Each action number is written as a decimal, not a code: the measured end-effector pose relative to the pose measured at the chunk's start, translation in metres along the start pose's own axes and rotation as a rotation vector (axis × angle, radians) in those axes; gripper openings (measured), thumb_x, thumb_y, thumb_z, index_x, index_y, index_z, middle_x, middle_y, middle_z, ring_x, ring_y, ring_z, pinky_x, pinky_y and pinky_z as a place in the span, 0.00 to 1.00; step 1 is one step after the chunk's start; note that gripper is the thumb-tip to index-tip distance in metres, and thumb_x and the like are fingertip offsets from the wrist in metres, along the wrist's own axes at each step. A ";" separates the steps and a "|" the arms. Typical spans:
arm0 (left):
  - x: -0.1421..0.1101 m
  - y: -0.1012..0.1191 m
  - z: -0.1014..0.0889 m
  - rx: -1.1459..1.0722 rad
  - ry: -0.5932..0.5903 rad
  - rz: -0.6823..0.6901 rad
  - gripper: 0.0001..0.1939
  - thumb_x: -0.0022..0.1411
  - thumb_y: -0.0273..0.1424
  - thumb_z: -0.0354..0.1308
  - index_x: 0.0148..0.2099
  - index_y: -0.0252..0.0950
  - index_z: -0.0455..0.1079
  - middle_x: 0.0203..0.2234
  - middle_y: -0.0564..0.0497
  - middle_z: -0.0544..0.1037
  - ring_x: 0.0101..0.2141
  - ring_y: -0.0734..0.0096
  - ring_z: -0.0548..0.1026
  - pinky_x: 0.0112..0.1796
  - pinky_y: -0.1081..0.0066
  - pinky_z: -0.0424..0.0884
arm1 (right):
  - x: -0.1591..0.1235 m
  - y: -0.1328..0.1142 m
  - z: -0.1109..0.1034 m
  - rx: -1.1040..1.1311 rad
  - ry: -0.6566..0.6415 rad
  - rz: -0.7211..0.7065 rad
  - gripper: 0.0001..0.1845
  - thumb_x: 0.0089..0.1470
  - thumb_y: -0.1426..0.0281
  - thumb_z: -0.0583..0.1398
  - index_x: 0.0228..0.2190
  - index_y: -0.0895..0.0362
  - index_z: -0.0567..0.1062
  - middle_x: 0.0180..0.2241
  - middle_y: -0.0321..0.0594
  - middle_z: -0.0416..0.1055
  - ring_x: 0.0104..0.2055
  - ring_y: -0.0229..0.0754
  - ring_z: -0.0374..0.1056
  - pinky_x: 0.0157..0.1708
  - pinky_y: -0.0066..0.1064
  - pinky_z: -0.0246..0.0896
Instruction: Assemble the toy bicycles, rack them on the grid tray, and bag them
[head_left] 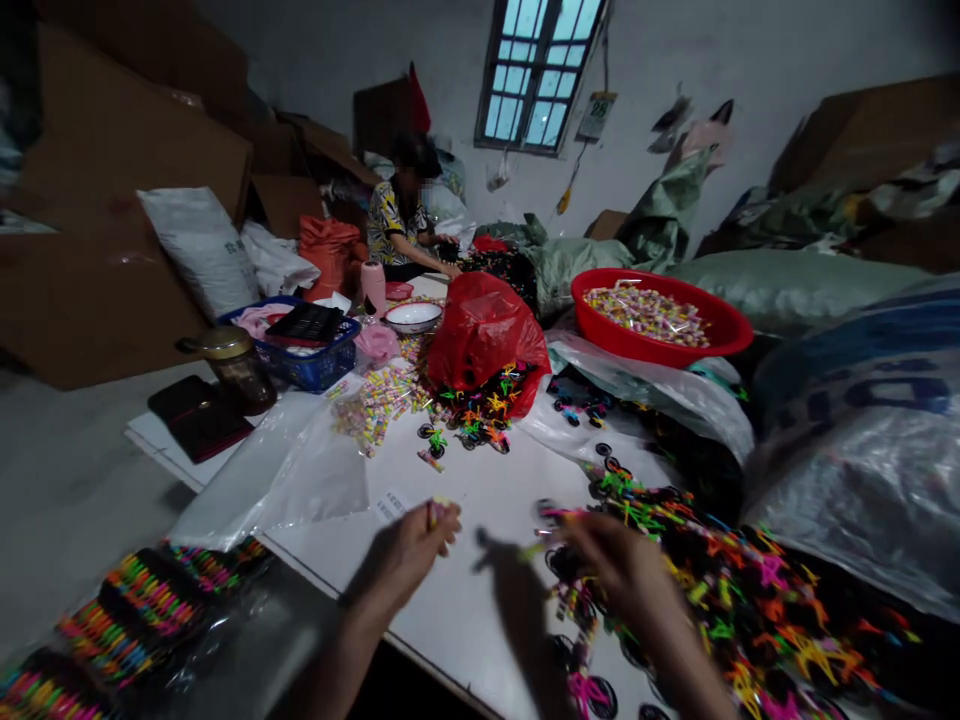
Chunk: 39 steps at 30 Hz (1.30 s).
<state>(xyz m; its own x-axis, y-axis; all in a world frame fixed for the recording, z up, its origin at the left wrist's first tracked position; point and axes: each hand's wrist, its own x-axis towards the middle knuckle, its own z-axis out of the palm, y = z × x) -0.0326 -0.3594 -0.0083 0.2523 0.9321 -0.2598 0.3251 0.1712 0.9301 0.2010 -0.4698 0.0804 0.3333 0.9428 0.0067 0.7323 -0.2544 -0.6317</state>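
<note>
My left hand (409,555) is raised over the near edge of the white table (480,490), its fingers pinched on a small wrapped candy (437,510). My right hand (626,570) reaches toward the heap of small colourful plastic toys with black wheels (750,590) at the right; its fingers are closed on one small toy piece (551,515), blurred by motion. More toys spill from a red plastic bag (484,335) mid-table, beside a scatter of wrapped candies (382,395).
A red basin (731,330) of candies stands at the back right. A blue basket (315,365), a jar (236,365), a white bowl (412,315) and a clear bag (292,470) lie to the left. Another person (401,220) sits at the far end. Packed toys (135,610) lie at the near left.
</note>
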 end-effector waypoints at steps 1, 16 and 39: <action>0.017 0.006 -0.008 0.081 0.061 0.005 0.15 0.63 0.40 0.46 0.39 0.36 0.69 0.27 0.51 0.74 0.25 0.71 0.69 0.26 0.75 0.62 | 0.004 0.005 -0.034 -0.226 0.137 0.060 0.20 0.48 0.51 0.53 0.27 0.52 0.75 0.25 0.44 0.72 0.25 0.48 0.66 0.24 0.34 0.56; 0.104 -0.003 -0.019 0.219 0.299 0.125 0.07 0.55 0.23 0.54 0.36 0.36 0.68 0.29 0.44 0.72 0.35 0.58 0.71 0.38 0.66 0.61 | 0.171 -0.101 0.178 -0.338 -0.113 -0.030 0.11 0.57 0.73 0.54 0.35 0.67 0.75 0.37 0.56 0.71 0.41 0.49 0.69 0.34 0.31 0.60; 0.001 -0.014 -0.014 -1.013 -0.001 -0.157 0.19 0.41 0.30 0.72 0.37 0.31 0.73 0.28 0.50 0.74 0.29 0.76 0.70 0.29 0.78 0.67 | 0.093 -0.032 0.105 -0.193 0.050 -0.088 0.06 0.52 0.73 0.55 0.32 0.57 0.72 0.31 0.40 0.69 0.30 0.39 0.64 0.28 0.27 0.50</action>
<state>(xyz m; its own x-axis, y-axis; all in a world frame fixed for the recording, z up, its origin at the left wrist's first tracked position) -0.0501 -0.3561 -0.0182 0.2742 0.8759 -0.3970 -0.5683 0.4807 0.6678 0.1460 -0.3513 0.0196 0.2884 0.9526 0.0973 0.8584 -0.2122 -0.4670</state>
